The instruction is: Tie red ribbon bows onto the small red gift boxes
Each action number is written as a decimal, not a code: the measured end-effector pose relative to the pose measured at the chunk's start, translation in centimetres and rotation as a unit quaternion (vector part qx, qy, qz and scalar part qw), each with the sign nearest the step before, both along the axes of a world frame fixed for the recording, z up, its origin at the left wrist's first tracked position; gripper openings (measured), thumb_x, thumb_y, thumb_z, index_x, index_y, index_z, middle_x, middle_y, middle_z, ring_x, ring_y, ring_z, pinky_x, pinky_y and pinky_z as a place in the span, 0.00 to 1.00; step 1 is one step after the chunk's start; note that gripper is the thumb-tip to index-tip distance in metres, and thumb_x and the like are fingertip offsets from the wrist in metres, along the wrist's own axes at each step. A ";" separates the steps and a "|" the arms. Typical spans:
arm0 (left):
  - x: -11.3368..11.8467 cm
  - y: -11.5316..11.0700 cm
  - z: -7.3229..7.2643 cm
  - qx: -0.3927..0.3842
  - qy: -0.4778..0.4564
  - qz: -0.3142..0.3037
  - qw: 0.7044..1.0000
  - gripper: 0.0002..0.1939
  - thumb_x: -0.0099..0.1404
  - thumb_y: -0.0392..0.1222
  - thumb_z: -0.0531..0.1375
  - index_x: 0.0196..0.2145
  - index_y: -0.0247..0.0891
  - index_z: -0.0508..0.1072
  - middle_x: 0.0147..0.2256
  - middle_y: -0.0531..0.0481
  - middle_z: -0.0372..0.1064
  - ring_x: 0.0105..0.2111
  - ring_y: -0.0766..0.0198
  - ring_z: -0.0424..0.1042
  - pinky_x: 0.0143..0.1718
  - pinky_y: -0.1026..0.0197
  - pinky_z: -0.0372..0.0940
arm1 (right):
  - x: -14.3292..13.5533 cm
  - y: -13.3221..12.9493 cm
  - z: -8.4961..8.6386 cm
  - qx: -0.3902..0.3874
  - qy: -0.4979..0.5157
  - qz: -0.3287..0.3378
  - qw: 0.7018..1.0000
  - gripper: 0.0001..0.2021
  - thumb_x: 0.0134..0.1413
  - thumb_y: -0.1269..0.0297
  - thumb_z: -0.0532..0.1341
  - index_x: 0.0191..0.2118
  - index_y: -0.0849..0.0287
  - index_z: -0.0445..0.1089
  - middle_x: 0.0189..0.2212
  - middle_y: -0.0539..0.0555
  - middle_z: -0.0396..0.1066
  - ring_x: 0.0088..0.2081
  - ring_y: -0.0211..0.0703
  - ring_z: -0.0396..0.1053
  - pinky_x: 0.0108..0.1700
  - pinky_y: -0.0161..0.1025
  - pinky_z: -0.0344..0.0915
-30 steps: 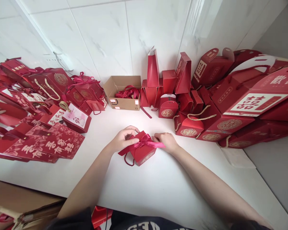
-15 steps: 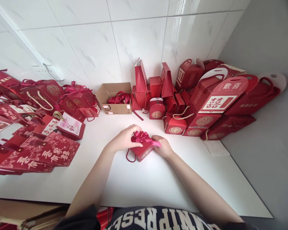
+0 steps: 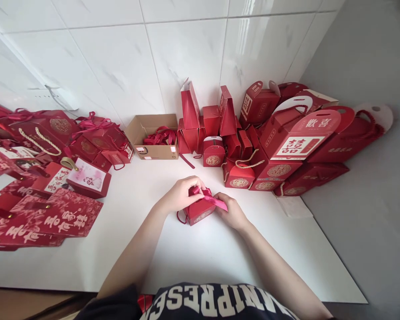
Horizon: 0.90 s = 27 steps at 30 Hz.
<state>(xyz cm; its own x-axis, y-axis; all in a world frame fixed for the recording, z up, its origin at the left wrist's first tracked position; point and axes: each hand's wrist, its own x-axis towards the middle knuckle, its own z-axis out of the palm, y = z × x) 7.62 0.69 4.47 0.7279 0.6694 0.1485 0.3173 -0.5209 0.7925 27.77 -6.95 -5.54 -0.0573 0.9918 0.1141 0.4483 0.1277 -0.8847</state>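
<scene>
Left hand: thumb raised toward 1 o'clock, now closed over the bow. Other person's hand: gone from 9 o'clock.

Looking bright and softly lit, glaring in pale streaks off glossy wall tiles, shading faintly across the white table, stretching wide towards the edges!

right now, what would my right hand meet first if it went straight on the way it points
The box: the right hand points at its side and looks already against it, though depth there is unclear.
</scene>
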 end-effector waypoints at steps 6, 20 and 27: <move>0.8 1.1 2.3 0.029 0.075 -0.062 0.995 0.10 0.61 0.43 0.62 0.28 0.39 0.64 0.45 0.47 0.70 0.42 0.58 0.70 0.43 0.57 0.64 | 2.2 -0.7 2.8 -0.016 0.096 -0.087 0.991 0.13 0.65 0.55 0.50 0.43 0.58 0.66 0.34 0.54 0.71 0.32 0.41 0.68 0.38 0.39 0.66; -0.8 0.7 -4.1 -0.120 -0.093 0.096 0.984 0.13 0.66 0.47 0.59 0.26 0.38 0.66 0.56 0.40 0.65 0.58 0.52 0.64 0.58 0.51 0.59 | -0.8 1.9 3.9 0.047 0.146 -0.095 0.984 0.13 0.64 0.52 0.56 0.42 0.55 0.69 0.47 0.57 0.67 0.51 0.46 0.67 0.51 0.42 0.64; -1.0 0.3 -4.7 -0.146 -0.122 0.079 0.979 0.13 0.66 0.46 0.59 0.26 0.37 0.71 0.51 0.41 0.69 0.54 0.52 0.67 0.57 0.51 0.60 | -1.1 0.5 3.7 0.015 0.120 -0.051 0.991 0.10 0.61 0.54 0.61 0.34 0.55 0.69 0.57 0.59 0.62 0.65 0.50 0.55 0.64 0.48 0.51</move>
